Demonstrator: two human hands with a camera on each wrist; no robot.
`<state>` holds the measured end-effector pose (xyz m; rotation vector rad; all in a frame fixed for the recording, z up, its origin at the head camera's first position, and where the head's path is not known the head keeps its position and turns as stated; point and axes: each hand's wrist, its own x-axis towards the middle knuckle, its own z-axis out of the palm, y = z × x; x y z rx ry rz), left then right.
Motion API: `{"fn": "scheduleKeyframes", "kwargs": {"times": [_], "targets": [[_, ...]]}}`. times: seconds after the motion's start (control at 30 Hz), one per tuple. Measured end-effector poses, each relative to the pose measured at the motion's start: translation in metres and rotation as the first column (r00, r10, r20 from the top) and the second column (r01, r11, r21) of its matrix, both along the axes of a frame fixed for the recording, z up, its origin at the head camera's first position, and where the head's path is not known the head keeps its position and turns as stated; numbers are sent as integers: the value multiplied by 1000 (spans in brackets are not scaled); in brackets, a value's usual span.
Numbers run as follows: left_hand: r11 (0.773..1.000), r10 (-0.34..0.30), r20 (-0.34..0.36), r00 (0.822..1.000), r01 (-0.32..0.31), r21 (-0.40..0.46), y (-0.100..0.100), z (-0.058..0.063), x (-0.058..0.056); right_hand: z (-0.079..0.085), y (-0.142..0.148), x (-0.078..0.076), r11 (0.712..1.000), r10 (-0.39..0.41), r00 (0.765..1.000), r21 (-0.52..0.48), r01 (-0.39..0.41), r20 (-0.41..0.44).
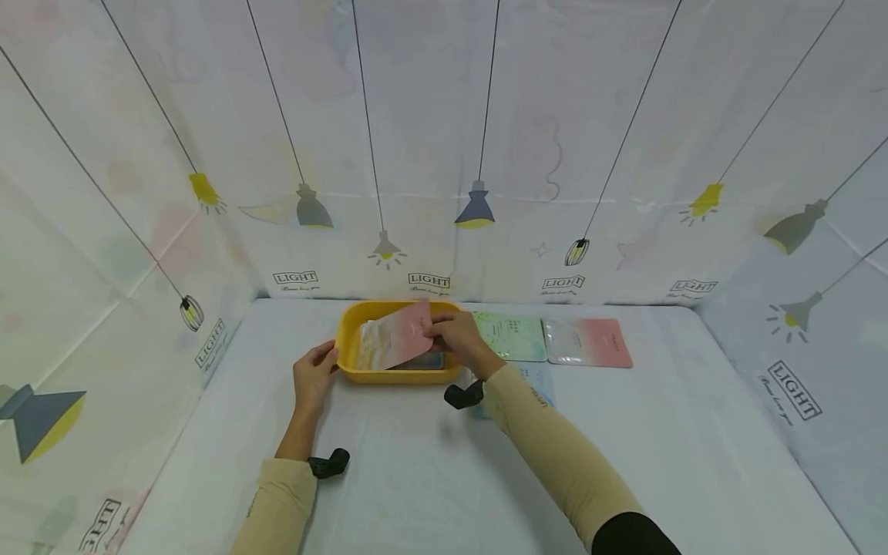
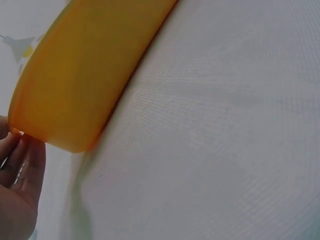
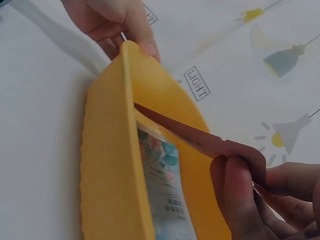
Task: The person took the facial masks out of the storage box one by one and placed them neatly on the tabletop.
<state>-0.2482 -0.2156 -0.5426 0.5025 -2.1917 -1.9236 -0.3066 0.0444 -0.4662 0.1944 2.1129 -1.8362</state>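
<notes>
One left hand (image 1: 314,379) pinches a yellow basket (image 1: 398,377); the right hand (image 1: 459,336), fingers closed on a pink packet (image 1: 402,336), seems mid-transfer; the next move likely needs the basket steady.

A pink packet (image 1: 401,338) slants into a yellow tray (image 1: 397,378).

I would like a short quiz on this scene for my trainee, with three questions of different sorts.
1. Which hand holds the pink packet at the yellow tray?
2. True or false: the green packet lies on the table, outside the tray.
3. What does the left hand touch? A) the tray; B) the green packet; C) the patterned wall.

Key: 1. The right hand. 2. True. 3. A.
</notes>
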Motion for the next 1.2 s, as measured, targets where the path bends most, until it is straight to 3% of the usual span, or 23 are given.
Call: {"fn": "scheduleKeyframes", "kwargs": {"times": [0.2, 0.63, 1.2], "targets": [[1000, -2, 0, 1000, 2, -18, -1, 0, 0, 8, 10, 1, 1000, 29, 1000, -4, -29, 11], [999, -23, 11, 1000, 23, -25, -2, 1, 2, 13, 38, -1, 997, -5, 999, -81, 8, 39], [999, -14, 15, 1000, 15, -37, 0, -1, 1, 26, 111, 13, 987, -13, 998, -159, 22, 56]]}}
